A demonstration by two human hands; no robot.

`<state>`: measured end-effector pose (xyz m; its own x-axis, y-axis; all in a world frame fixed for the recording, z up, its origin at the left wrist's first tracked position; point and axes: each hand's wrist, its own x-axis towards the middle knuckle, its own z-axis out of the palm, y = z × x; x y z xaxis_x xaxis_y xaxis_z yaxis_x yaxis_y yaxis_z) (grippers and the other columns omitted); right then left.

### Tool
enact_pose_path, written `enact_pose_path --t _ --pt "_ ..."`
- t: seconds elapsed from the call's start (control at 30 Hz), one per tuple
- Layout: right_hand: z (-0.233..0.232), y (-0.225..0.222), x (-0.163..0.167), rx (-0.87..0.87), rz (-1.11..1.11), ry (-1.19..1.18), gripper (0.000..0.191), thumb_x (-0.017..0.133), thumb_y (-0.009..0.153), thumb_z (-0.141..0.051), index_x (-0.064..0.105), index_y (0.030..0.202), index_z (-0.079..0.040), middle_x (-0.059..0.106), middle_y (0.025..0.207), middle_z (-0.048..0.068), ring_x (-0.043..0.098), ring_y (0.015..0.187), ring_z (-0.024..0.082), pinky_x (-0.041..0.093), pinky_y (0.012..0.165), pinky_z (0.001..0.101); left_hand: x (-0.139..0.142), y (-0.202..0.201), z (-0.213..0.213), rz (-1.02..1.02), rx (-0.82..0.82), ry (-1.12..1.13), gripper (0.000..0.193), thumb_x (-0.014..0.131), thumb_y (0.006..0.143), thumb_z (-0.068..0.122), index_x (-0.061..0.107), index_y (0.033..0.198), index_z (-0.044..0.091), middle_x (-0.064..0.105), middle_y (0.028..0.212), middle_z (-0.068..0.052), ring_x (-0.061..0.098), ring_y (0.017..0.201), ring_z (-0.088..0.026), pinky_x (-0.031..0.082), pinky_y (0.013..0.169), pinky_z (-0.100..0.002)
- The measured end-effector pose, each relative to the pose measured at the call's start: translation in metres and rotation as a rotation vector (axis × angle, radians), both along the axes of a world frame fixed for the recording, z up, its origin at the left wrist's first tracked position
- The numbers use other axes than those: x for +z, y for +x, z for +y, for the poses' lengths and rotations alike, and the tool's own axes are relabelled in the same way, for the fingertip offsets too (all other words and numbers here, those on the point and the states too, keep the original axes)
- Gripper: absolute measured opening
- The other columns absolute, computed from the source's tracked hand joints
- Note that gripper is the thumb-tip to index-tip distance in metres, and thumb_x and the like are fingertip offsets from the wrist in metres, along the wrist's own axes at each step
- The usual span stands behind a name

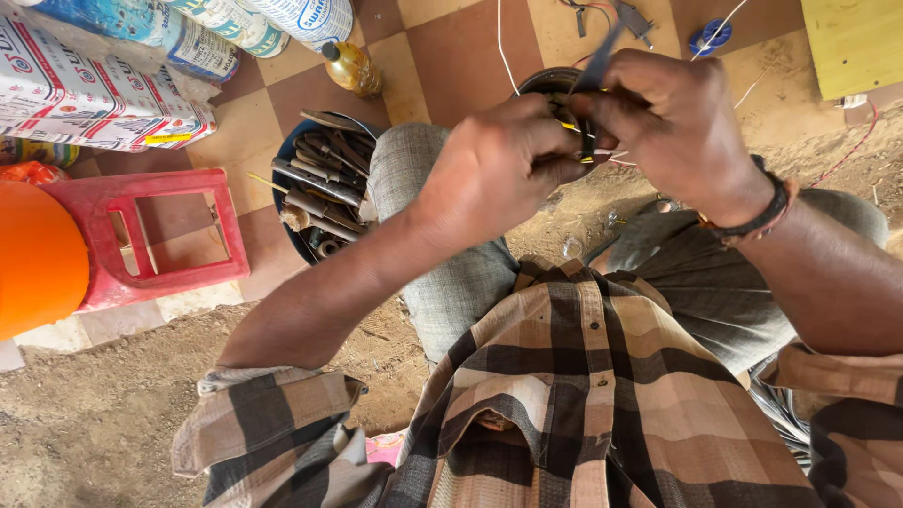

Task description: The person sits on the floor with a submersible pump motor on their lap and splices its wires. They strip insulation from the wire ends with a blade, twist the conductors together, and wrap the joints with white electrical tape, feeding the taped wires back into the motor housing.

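Note:
My left hand (499, 165) and my right hand (673, 132) meet over a dark round metal part (550, 83) held above my knees. The left hand's fingers pinch the part's near side, where yellow wire (567, 123) shows. The right hand grips a slim dark tool (599, 58) whose handle sticks up past the fingers, its tip hidden between the hands. Thin white wires (503, 47) trail away from the part over the tiled floor. A dark band (767, 212) circles my right wrist.
A blue basin (282, 155) full of worn metal hand tools sits left of my knee. A red plastic stool (150, 235) lies on its side, with an orange round object (38, 254) beside it. Printed sacks (94, 85), a small amber bottle (350, 66) and a yellow board (851, 42) stand further off. Sandy ground lies below.

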<state>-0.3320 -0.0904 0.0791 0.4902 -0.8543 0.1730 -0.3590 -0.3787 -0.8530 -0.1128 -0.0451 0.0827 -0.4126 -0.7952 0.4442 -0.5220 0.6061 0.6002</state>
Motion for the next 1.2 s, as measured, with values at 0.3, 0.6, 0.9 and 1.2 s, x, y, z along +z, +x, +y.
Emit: enact_pose_path --t 0.3,0.6,0.9,1.2 --pt "-0.023 0.009 -0.01 0.041 0.21 0.486 0.019 0.064 0.103 -0.015 0.073 0.112 -0.001 0.071 0.076 0.006 0.064 0.061 0.011 0.054 0.055 0.0249 -0.018 0.01 0.001 -0.337 -0.057 -0.382 0.018 0.073 0.089 -0.001 0.073 0.107 -0.003 0.066 0.099 -0.009 0.068 0.07 -0.013 0.055 0.055 -0.028" --pt "0.005 0.004 -0.005 0.231 0.222 -0.447 0.047 0.073 0.083 -0.001 0.05 0.124 -0.006 0.066 0.094 0.004 0.067 0.084 0.02 0.049 0.094 0.0501 -0.003 0.029 -0.026 0.128 -0.182 0.881 0.018 0.079 0.087 0.016 0.08 0.102 0.006 0.076 0.081 0.001 0.066 0.066 -0.004 0.053 0.06 -0.022" --pt "0.01 -0.001 0.007 0.27 0.22 -1.075 0.014 0.085 0.094 -0.018 0.077 0.106 -0.017 0.078 0.093 0.005 0.075 0.098 0.021 0.057 0.096 0.0411 -0.005 0.03 -0.024 0.285 -0.231 1.036 0.02 0.07 0.091 0.008 0.079 0.107 0.003 0.076 0.083 -0.002 0.062 0.064 -0.005 0.05 0.057 -0.022" --pt "-0.004 0.019 0.003 0.019 0.094 0.299 0.016 0.071 0.103 -0.015 0.076 0.097 -0.001 0.068 0.071 0.006 0.062 0.058 0.01 0.047 0.048 0.0257 -0.012 0.009 0.01 -0.208 0.02 -0.347 0.014 0.075 0.095 0.008 0.073 0.106 0.001 0.061 0.095 -0.007 0.069 0.077 -0.016 0.058 0.062 -0.031"
